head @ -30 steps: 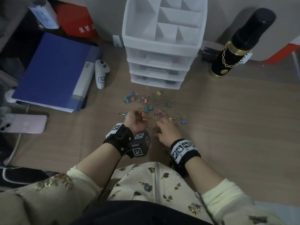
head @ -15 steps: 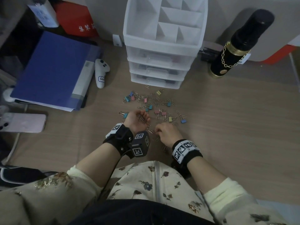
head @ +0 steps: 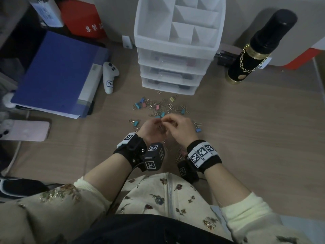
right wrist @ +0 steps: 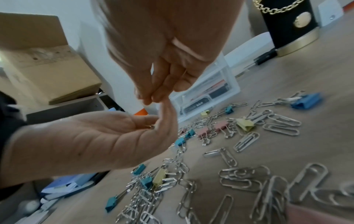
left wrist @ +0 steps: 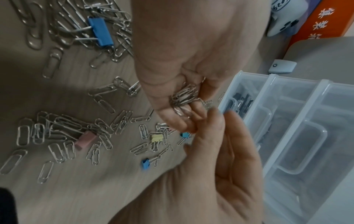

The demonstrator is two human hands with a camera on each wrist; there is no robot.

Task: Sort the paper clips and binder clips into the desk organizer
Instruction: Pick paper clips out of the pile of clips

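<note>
Silver paper clips and small coloured binder clips [head: 158, 107] lie scattered on the wooden desk before the white desk organizer [head: 175, 48]. My two hands meet just above the near side of the pile. My right hand [left wrist: 182, 112] pinches a bunch of paper clips [left wrist: 184, 95] in its curled fingertips. It hangs over my left hand [left wrist: 216, 159], which lies palm up with relaxed fingers. In the right wrist view a bit of metal [right wrist: 150, 126] shows in the left palm [right wrist: 114, 136]. More paper clips [head: 180, 154] lie by my right wrist.
A blue folder [head: 56, 73], a white controller [head: 110, 76] and a phone [head: 24, 130] lie to the left. A black and gold bottle [head: 255, 50] stands at the back right. The organizer's drawers [left wrist: 287, 121] hold dark items.
My right hand has come up off the desk with paper clips and moved forward over my left palm. The left hand has stayed in place.
</note>
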